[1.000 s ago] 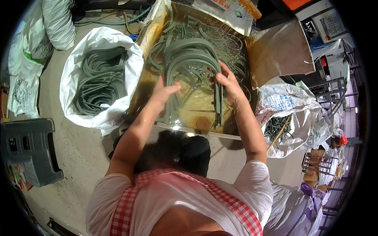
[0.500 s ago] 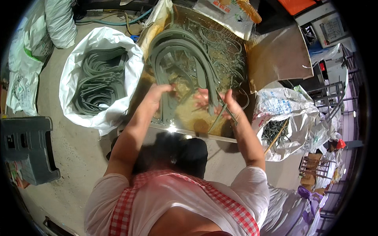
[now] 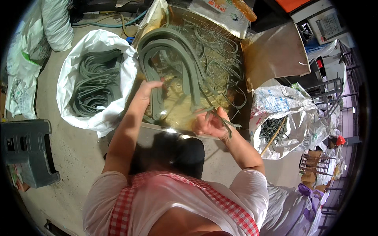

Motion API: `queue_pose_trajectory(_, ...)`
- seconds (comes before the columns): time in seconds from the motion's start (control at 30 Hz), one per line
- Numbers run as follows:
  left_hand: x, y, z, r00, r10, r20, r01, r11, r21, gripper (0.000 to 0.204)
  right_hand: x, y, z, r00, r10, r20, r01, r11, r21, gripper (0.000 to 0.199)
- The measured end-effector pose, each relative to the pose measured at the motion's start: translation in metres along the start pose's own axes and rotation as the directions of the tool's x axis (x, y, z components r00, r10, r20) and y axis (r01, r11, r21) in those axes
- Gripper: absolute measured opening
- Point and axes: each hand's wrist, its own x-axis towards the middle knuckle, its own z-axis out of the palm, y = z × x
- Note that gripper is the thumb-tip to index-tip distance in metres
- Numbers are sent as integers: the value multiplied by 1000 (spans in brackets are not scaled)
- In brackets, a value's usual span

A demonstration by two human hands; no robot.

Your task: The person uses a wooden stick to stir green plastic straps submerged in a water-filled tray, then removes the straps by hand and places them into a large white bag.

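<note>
- A bundle of grey-green U-shaped rubber strips point(image 3: 173, 59) is seen in the upper middle of the frame, arching over a shiny metal tray point(image 3: 271, 59) whose floor is littered with thin offcuts.
- The left hand point(image 3: 147, 91) is closed around the left legs of that bundle, just left of the frame's centre; the strip ends hang below the fingers.
- The right hand point(image 3: 210, 124) is shown at the centre right, curled shut on a few thin grey-green trimmings point(image 3: 224, 122) that stick out to the right of the fingers, above the tray's near edge.
- At the upper left, a white sack point(image 3: 69, 74) filled with coiled strips of the same colour is set just beside the tray.
- At the right of the frame, a printed woven bag point(image 3: 279, 104) holding dark scraps and a wooden stick is seen.
- A grey plastic stool point(image 3: 27, 151) is placed at the lower left, well apart from the tray.
- A red-and-white checked apron point(image 3: 130, 196) is worn over a white shirt at the bottom of the frame.
</note>
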Motion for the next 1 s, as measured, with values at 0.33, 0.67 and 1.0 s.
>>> queue_pose_trajectory(0.33,-11,-20,35,982,-148,119,177,938,-298,34,81,71,37,703,-395,591,421,901,102,55)
queue_pose_trajectory(0.67,6,-10,15,973,-13,-230,24,999,45,22,-4,-80,-73,715,-538,-447,-638,-764,-101,25)
queue_pose_trajectory(1.0,2,-68,-12,916,-389,-97,361,905,-227,7,-106,-67,-62,-169,-982,81,-711,65,-701,34)
